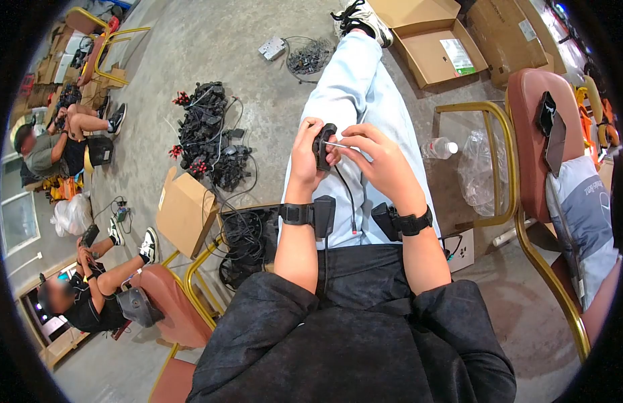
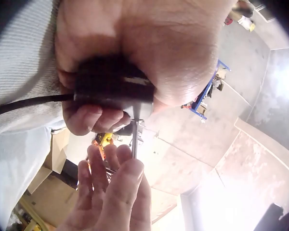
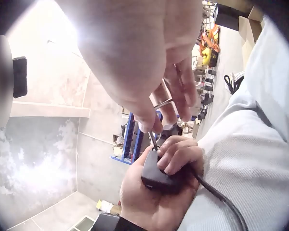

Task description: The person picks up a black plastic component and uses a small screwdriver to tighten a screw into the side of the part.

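Note:
My left hand (image 1: pixel 303 160) grips a small black device (image 3: pixel 158 173) with a rounded casing, fingers wrapped round it above my lap. A black cable (image 1: pixel 347 191) runs from the device down over the jeans. Thumb and fingers of my right hand (image 1: pixel 386 166) pinch a thin metal rod (image 2: pixel 135 137), its tip right at the casing's edge. Another metal stretch (image 3: pixel 163 103) runs sideways between the right fingers in the right wrist view, like the arm of a hex key; the fingers hide the part between. Both wrists carry black straps with cameras.
A tangled heap of black devices and cables (image 1: pixel 214 138) lies on the floor ahead. An open cardboard box (image 1: pixel 425 57) is at upper right, with a plastic bottle (image 1: pixel 439 148) and a gold-framed chair (image 1: pixel 543 141) at right. Two people sit at left.

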{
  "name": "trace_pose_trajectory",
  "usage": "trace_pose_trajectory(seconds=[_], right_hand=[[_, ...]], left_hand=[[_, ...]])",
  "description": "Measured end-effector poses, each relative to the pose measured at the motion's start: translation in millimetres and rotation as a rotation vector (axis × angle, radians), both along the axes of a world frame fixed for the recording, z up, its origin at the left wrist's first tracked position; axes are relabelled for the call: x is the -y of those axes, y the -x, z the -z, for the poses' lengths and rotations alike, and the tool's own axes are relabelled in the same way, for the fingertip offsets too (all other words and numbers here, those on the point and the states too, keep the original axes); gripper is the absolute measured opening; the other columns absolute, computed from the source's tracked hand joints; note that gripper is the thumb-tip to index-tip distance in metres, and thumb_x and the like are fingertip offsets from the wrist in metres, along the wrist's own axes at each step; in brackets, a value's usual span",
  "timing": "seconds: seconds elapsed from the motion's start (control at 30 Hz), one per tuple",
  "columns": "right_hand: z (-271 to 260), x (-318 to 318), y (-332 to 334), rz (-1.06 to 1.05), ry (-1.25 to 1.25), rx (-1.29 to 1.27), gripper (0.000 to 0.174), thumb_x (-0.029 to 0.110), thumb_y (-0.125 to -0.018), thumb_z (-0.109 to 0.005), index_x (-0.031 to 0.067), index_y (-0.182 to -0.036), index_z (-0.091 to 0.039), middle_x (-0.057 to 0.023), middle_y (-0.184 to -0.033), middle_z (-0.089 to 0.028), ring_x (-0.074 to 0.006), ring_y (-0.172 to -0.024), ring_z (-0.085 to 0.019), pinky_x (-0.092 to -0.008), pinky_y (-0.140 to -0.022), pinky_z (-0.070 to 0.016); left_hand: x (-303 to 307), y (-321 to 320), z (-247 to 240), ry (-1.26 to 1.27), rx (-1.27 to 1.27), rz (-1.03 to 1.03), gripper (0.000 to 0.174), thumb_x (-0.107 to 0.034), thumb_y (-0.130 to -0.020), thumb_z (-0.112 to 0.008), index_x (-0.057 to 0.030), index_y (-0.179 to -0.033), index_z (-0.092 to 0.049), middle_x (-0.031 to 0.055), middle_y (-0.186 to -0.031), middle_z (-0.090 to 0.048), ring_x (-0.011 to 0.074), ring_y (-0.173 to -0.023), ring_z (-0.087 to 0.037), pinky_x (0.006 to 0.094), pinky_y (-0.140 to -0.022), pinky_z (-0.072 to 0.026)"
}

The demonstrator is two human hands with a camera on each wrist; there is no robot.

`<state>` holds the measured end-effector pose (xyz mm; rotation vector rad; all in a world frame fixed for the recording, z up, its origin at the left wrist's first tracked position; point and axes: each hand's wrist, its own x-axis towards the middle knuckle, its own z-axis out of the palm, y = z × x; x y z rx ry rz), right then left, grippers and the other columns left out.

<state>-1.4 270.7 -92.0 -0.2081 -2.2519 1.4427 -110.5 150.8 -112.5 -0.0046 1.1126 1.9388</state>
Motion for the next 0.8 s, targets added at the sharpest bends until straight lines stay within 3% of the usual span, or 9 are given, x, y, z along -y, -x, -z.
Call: trace_pose_trajectory(seconds=[0.17, 0.27, 0.33, 0.43, 0.57, 0.63, 0.8], right_hand=[[0.2, 1.1, 0.0, 0.003, -0.015, 0.051, 0.015, 0.004, -0.079, -0.065, 0.0006, -0.093, -0.062, -0.0099, -0.099, -0.060, -0.0267, -0.090, -0.060, -0.0333, -0.076, -0.0486], [-2.3, 2.1, 0.5, 0.042, -0.050, 0.004, 0.013, 0.006, -0.080, -0.065, 0.0012, -0.092, -0.063, -0.0093, -0.093, -0.062, -0.0231, -0.082, -0.061, -0.0302, -0.070, -0.0488], [-6.1, 3.3, -1.2, 0.075, 0.126, 0.213, 0.012, 0.007, -0.082, -0.064, 0.0020, -0.092, -0.065, -0.0081, -0.083, -0.062, -0.0185, -0.071, -0.060, -0.0267, -0.063, -0.0472], [-1.1, 4.3, -0.8, 0.147, 0.153, 0.182, 0.012, 0.009, -0.083, -0.064, 0.0024, -0.093, -0.066, -0.0069, -0.074, -0.061, -0.0152, -0.062, -0.057, -0.0247, -0.057, -0.0446], [-2.7, 1.1, -1.7, 0.087, 0.082, 0.160, 0.012, 0.008, -0.083, -0.064, 0.0025, -0.093, -0.065, -0.0075, -0.078, -0.061, -0.0174, -0.068, -0.059, -0.0264, -0.059, -0.0453], [1.4, 2.3, -0.9, 0.054, 0.081, 0.100, 0.011, 0.010, -0.081, -0.064, 0.0057, -0.091, -0.066, -0.0087, -0.086, -0.061, -0.0225, -0.073, -0.061, -0.0316, -0.064, -0.0482], [2.2, 2.8, 0.7, 0.077, -0.009, 0.028, 0.012, 0.009, -0.080, -0.065, 0.0062, -0.092, -0.067, -0.0093, -0.094, -0.060, -0.0239, -0.078, -0.061, -0.0326, -0.069, -0.0487]], left_hand=[[-0.6, -0.1, -1.2, 0.008, -0.015, 0.015, 0.011, -0.020, -0.093, -0.042, -0.0101, -0.089, -0.041, 0.0063, -0.061, -0.045, 0.0145, -0.045, -0.042, 0.0274, -0.044, -0.0363], [-0.5, 0.6, -0.5, 0.005, -0.023, 0.020, 0.010, -0.019, -0.094, -0.042, -0.0099, -0.089, -0.041, 0.0066, -0.061, -0.045, 0.0147, -0.045, -0.042, 0.0274, -0.044, -0.0362], [-0.3, 0.4, 1.4, -0.018, -0.026, 0.025, 0.010, -0.019, -0.094, -0.041, -0.0097, -0.089, -0.041, 0.0070, -0.061, -0.045, 0.0148, -0.045, -0.042, 0.0274, -0.044, -0.0362], [0.2, 0.9, 2.6, -0.050, -0.012, 0.028, 0.010, -0.019, -0.094, -0.041, -0.0095, -0.090, -0.042, 0.0076, -0.061, -0.046, 0.0149, -0.045, -0.042, 0.0275, -0.043, -0.0363], [0.1, 1.3, 3.6, -0.026, -0.009, 0.019, 0.011, -0.019, -0.095, -0.040, -0.0093, -0.089, -0.042, 0.0078, -0.062, -0.047, 0.0148, -0.045, -0.042, 0.0278, -0.043, -0.0367], [-0.5, 1.0, 1.7, -0.009, -0.015, 0.018, 0.011, -0.019, -0.095, -0.040, -0.0092, -0.089, -0.042, 0.0076, -0.062, -0.047, 0.0146, -0.045, -0.043, 0.0278, -0.043, -0.0370], [-0.2, 0.4, 2.8, 0.010, -0.053, 0.034, 0.012, -0.019, -0.095, -0.040, -0.0089, -0.089, -0.042, 0.0071, -0.063, -0.048, 0.0142, -0.044, -0.043, 0.0276, -0.043, -0.0376]])
